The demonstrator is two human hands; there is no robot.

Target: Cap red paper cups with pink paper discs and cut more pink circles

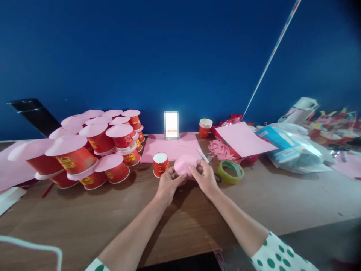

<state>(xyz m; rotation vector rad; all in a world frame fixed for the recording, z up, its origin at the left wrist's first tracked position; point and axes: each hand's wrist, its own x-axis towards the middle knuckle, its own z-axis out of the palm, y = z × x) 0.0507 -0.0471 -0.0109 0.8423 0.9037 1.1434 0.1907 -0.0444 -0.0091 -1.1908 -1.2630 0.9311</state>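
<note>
Between both hands is a round pink paper disc (184, 164), raised above the table. My left hand (169, 184) pinches its lower left edge between thumb and fingers. On the right edge, my right hand (205, 176) grips the same disc with thumb and fingertips. Just behind my left hand a red paper cup (160, 165) stands upside down, its white base facing up. To the left are stacked red paper cups (94, 141), also upside down, with pink paper discs (66, 144) lying on top and between the layers.
Pink paper sheets (152, 145) lie flat behind the hands, with a blurred-out phone-like object (171, 126) standing at the wall. Rightward are a tape roll (230, 172), pink paper scraps (221, 149), upright cups (205, 128) and a plastic bag (296, 150). A black bottle (36, 114) leans far left.
</note>
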